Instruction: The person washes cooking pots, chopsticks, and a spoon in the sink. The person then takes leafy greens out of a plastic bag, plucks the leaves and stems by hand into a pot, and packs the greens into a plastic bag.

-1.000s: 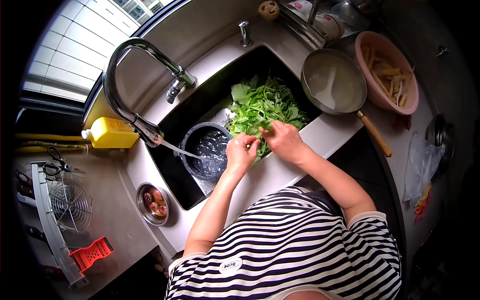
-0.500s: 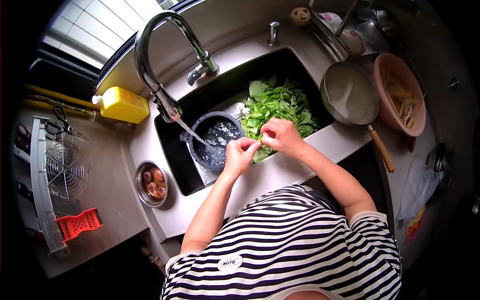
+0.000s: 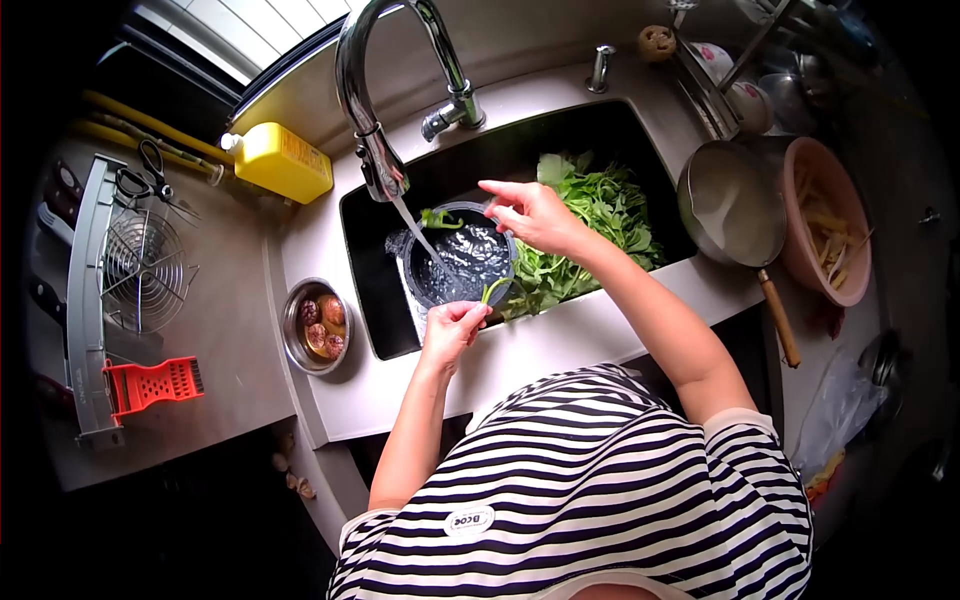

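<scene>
My left hand (image 3: 456, 328) pinches a short green stem (image 3: 492, 290) at the front rim of the dark round basin (image 3: 462, 262). Over the basin's right back rim is my right hand (image 3: 532, 214), its fingers apart and holding nothing. A green leafy piece (image 3: 440, 218) is at the basin's back left rim, away from my fingers. Water runs from the tap (image 3: 383, 165) into the basin. To the right in the sink lies a heap of leafy greens (image 3: 600, 215), partly behind my right forearm.
Left of the sink are a steel bowl (image 3: 317, 326) with reddish pieces, a yellow bottle (image 3: 283, 162), scissors (image 3: 150, 180) and a red grater (image 3: 158, 385). On the right stand a wooden-handled pan (image 3: 735, 205) and a pink basin (image 3: 850, 265) of pale strips.
My hands have come apart. My right hand has moved up and left over the basin and opened, and a leafy piece now shows there. The view has shifted.
</scene>
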Demonstrator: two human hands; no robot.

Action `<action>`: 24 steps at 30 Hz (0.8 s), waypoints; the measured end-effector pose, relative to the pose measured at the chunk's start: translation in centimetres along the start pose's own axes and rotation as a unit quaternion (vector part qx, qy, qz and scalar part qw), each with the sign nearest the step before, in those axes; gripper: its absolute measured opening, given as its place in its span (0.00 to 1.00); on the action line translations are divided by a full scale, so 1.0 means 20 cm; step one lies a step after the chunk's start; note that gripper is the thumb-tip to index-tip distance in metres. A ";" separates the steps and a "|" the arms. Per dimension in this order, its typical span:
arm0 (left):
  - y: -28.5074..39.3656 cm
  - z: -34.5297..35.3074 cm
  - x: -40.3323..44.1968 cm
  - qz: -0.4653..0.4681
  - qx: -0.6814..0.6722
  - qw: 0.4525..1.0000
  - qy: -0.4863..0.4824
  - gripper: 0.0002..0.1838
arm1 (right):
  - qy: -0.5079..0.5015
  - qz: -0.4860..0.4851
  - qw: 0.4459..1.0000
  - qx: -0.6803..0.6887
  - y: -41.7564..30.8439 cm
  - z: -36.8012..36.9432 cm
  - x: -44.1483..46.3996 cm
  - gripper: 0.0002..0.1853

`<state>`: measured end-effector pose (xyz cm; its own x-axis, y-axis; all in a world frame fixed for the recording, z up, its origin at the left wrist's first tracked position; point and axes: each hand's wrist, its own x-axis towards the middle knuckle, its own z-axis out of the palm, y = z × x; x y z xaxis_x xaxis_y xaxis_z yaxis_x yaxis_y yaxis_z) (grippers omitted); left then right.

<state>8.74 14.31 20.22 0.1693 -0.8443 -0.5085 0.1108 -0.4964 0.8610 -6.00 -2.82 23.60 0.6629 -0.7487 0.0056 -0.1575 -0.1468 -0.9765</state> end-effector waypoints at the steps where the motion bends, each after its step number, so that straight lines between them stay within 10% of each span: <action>1: 0.00 0.00 0.00 0.003 -0.007 1.000 -0.001 0.09 | 0.014 0.014 1.000 0.005 0.06 0.02 -0.01 0.21; 13: 0.01 0.16 0.18 -0.081 -0.045 0.992 -0.088 0.10 | -0.009 0.159 0.978 0.135 0.29 -0.14 -0.47 0.13; 24: -0.16 0.35 0.77 0.200 0.314 0.925 0.070 0.14 | 0.294 0.008 0.946 -0.139 0.19 -0.55 -0.95 0.07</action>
<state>4.09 1.51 9.80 0.2038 -0.9733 -0.1053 -0.5724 -0.2057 0.7937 -27.25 3.76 22.14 0.1502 -0.9701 0.1907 -0.4040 -0.2362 -0.8837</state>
